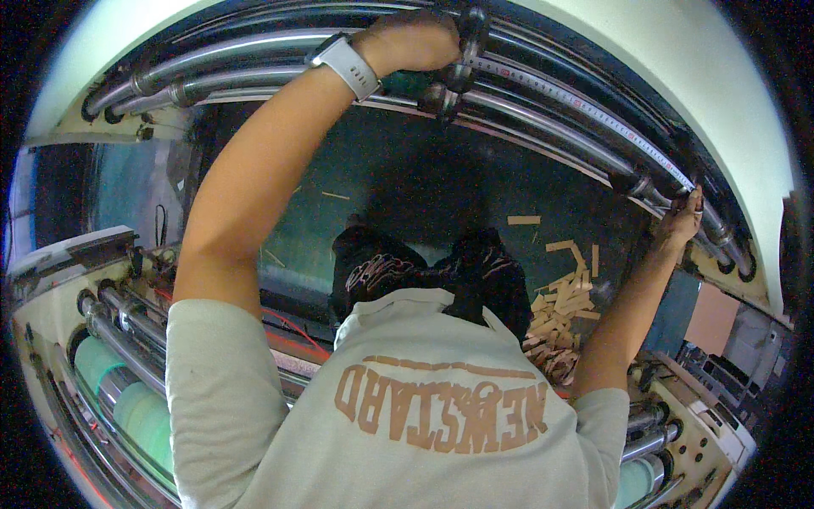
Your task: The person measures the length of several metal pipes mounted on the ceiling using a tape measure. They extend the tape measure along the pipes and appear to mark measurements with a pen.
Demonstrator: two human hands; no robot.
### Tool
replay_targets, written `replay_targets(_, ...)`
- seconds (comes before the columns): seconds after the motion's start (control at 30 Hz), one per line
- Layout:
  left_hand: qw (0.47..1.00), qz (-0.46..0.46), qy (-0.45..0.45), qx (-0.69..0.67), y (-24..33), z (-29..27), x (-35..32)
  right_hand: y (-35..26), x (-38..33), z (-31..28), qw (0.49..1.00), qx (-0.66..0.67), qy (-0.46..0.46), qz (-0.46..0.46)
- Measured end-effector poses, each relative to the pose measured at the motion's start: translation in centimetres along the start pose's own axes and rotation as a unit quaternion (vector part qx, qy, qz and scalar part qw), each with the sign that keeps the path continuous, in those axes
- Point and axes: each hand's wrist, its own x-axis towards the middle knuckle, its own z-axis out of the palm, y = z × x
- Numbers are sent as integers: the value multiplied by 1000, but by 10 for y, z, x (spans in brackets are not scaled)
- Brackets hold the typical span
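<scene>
A white tape measure (629, 134) is stretched along the upper steel shaft (543, 72), its printed face showing. My right hand (681, 219) pinches the tape at its right end, thumb raised against it, beside a shaft collar. At the other end my left hand (415, 42), below a wrist with a pale-strapped watch (346, 64), is closed against the dark collar (473, 34) where the tape starts. The left fingertips are in shadow and partly hidden. A second shaft (543, 117) runs just below, with its own dark collar (447, 100).
Pale machine housing (750, 110) arches over the shafts. Scattered cardboard strips (564, 305) lie on the dark green floor (339, 170) to the right of my legs. Behind me are more machine rollers (140, 411) and a red cable (297, 331).
</scene>
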Motion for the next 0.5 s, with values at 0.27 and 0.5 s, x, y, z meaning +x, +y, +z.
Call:
replay_targets(0.27,998,-37,-56,10,1,-1,4,3,4,-9,1000,-26,-10,4)
replay_targets(0.5,988,-9,-128,-88,5,-22,-1,24,10,-22,998,-6,24,-58)
